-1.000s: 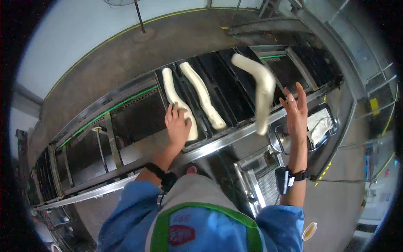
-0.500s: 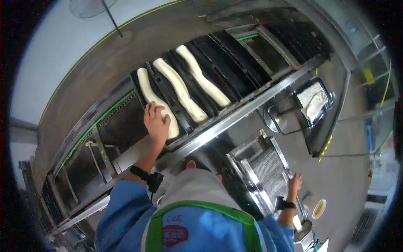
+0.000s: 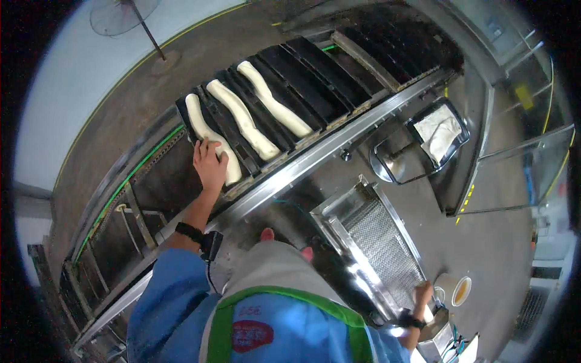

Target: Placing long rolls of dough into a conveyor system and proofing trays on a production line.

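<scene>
Three long pale dough rolls lie side by side in black moulds (image 3: 322,91) on a conveyor: the left dough roll (image 3: 194,112), the middle dough roll (image 3: 242,117) and the right dough roll (image 3: 273,101). My left hand (image 3: 210,164) rests on the lower half of the left roll, fingers spread and palm down. At the lower right, my right hand (image 3: 422,294) is at the side edge of a metal mesh belt (image 3: 382,242), its fingers curled. What it holds, if anything, is hidden. A white end of something (image 3: 428,314) shows just below it.
A steel rail (image 3: 290,166) runs along the conveyor's near side. To the right stands a stool (image 3: 387,164) with a cloth (image 3: 439,133) on its seat. A white bucket (image 3: 461,291) sits on the floor beyond my right hand. A standing fan (image 3: 124,15) is far left.
My right hand has moved down along the mesh belt's edge toward my body, and its fingers have curled. My left hand stays on the left roll. The whole view has shifted slightly.
</scene>
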Tool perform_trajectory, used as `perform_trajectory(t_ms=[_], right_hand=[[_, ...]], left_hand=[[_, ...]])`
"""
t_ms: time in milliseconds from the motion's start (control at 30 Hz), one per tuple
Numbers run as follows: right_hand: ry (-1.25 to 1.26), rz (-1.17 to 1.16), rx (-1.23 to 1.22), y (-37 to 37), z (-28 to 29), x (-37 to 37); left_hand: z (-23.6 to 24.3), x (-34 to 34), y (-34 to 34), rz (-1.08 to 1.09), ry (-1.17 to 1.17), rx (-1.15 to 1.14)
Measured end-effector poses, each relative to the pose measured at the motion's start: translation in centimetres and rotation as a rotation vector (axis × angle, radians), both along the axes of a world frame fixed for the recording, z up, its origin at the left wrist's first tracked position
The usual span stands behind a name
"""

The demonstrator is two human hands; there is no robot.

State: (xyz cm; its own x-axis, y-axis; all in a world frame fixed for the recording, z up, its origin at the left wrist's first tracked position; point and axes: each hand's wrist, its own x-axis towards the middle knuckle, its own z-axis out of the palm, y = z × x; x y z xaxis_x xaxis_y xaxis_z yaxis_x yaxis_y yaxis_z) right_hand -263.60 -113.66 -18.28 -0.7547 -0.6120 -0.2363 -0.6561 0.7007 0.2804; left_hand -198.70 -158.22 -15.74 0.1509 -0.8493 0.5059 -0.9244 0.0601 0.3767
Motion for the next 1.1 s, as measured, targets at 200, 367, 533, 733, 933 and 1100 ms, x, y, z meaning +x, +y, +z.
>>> perform_trajectory(t_ms=[200,367,533,733,933,1100], right_hand=[[-0.408,-0.056,-1.127,-6.1,19.9,5.3],[-0.524,0.005,-1.400,-10.9,32.1,10.4],[-0.809,0.242,-1.677,-21.5,32.9,15.9],[-0.919,0.617,-1.213,-39.7,23.0,28.7],[-1.244,0.359,-1.047,-38.9,12.0,26.2],[-0.286,0.503,-0.604,-25.8,2.5,12.3]], left_hand=[[-0.6,0.9,0.8,0.020,0.024,0.007],[-0.5,1.8,1.2,-0.017,0.045,0.009],[0.7,1.7,2.0,0.001,0.074,-0.019],[0.6,3.1,3.0,-0.003,0.112,-0.019],[0.2,4.9,4.6,-0.005,0.127,-0.024],[-0.6,6.7,4.2,-0.086,0.052,-0.063]])
